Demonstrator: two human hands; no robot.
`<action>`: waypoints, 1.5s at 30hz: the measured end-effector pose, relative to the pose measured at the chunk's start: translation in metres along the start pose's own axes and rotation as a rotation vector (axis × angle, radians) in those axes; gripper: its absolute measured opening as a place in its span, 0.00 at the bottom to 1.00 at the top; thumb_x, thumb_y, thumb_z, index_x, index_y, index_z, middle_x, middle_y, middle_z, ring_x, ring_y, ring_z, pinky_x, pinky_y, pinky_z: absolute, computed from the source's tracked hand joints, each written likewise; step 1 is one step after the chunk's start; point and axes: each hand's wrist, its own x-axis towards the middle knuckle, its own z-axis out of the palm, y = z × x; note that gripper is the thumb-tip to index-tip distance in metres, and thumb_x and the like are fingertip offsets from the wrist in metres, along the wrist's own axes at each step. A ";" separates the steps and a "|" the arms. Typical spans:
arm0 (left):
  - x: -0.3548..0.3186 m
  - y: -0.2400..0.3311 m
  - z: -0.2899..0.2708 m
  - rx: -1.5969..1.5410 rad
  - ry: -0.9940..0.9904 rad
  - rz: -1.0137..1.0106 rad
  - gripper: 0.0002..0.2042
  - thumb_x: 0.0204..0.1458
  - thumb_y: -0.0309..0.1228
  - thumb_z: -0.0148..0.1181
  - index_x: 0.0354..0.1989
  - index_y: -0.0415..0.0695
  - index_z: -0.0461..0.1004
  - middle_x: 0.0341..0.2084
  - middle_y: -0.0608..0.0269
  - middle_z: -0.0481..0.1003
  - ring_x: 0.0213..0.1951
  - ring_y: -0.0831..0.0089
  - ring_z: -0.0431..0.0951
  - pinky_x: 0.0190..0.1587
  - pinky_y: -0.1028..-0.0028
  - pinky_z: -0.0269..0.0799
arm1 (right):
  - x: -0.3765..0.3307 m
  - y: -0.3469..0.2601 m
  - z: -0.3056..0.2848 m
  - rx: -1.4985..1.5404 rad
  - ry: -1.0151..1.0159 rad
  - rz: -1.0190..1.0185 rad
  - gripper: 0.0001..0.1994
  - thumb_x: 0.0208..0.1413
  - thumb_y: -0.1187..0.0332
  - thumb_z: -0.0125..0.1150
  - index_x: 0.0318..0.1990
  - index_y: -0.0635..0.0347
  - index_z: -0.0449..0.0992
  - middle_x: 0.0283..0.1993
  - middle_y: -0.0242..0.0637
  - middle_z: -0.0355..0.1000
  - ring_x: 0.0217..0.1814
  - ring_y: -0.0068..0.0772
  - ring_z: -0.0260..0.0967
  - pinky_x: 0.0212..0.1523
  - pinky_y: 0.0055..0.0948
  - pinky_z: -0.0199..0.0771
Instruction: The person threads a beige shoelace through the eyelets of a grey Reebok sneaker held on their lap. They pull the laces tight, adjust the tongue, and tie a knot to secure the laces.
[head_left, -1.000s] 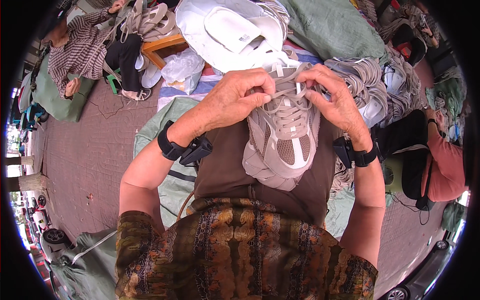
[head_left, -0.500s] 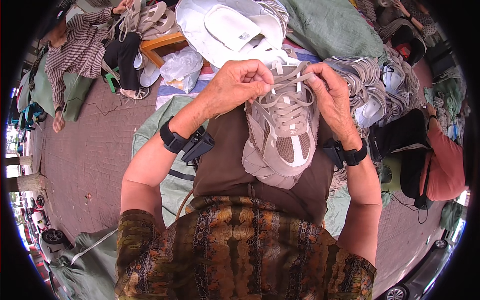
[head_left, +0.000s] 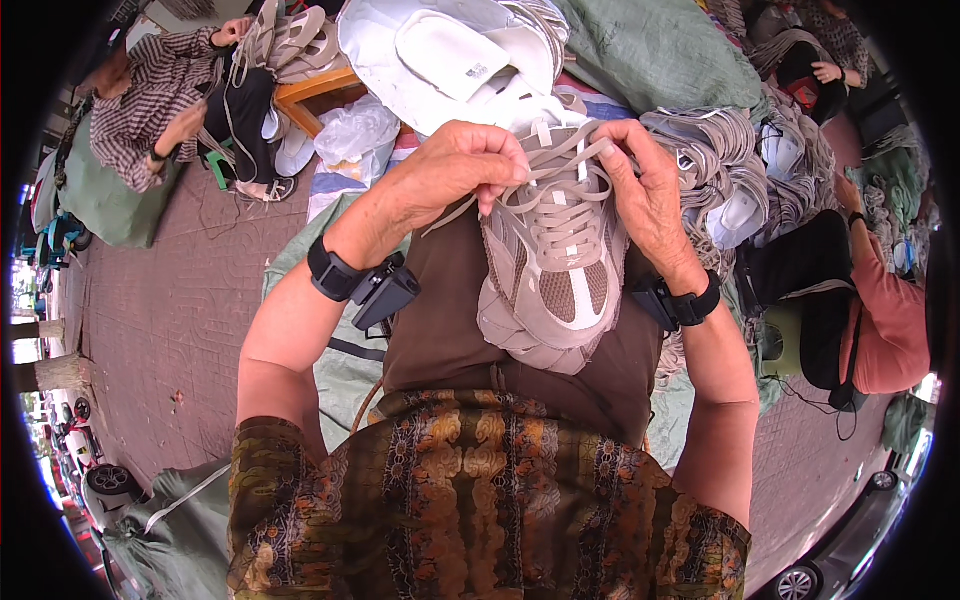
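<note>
A beige-brown sneaker upper [head_left: 566, 285] with a white toe stripe lies on my lap, toe toward me. No sole shows, and its lower edge looks crumpled. Flat beige shoelaces [head_left: 566, 222] run through its eyelets, with loose loops near the tongue. My left hand [head_left: 450, 168] pinches a lace at the upper's left side, and a lace end hangs below its fingers. On the other side, my right hand [head_left: 642, 185] holds a lace between thumb and index finger. The lace stretches between both hands across the tongue.
Beyond the upper are white insole-like pieces [head_left: 452, 57] on a white sheet. Piles of similar uppers [head_left: 715, 165] lie at the right. A wooden frame [head_left: 318, 97] and a plastic bag [head_left: 358, 140] stand at far left. Co-workers sit on both sides, one in a checked shirt [head_left: 160, 95].
Both hands and the upper sit slightly farther left. A lace end now shows hanging by my left hand. The left co-worker's lowered hand has risen to the lap.
</note>
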 end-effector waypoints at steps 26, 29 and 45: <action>0.005 -0.017 -0.004 -0.015 0.111 0.072 0.04 0.54 0.25 0.59 0.34 0.38 0.76 0.20 0.69 0.71 0.22 0.83 0.70 0.25 0.83 0.68 | 0.016 -0.012 -0.027 -0.674 -0.132 -0.492 0.06 0.47 0.77 0.62 0.34 0.60 0.73 0.28 0.39 0.72 0.28 0.42 0.72 0.28 0.34 0.71; 0.003 -0.018 -0.004 -0.008 0.087 0.084 0.07 0.55 0.31 0.59 0.35 0.41 0.77 0.22 0.72 0.71 0.24 0.84 0.69 0.26 0.81 0.67 | 0.019 0.002 -0.008 -0.665 0.068 -0.520 0.03 0.49 0.74 0.60 0.31 0.57 0.73 0.21 0.36 0.68 0.22 0.41 0.68 0.23 0.35 0.68; -0.013 -0.033 0.020 0.662 0.486 0.339 0.03 0.48 0.23 0.57 0.30 0.37 0.71 0.26 0.64 0.73 0.27 0.78 0.72 0.30 0.75 0.69 | -0.011 0.015 -0.006 -0.259 0.099 -0.141 0.04 0.53 0.73 0.59 0.35 0.63 0.75 0.28 0.47 0.72 0.29 0.50 0.70 0.31 0.37 0.68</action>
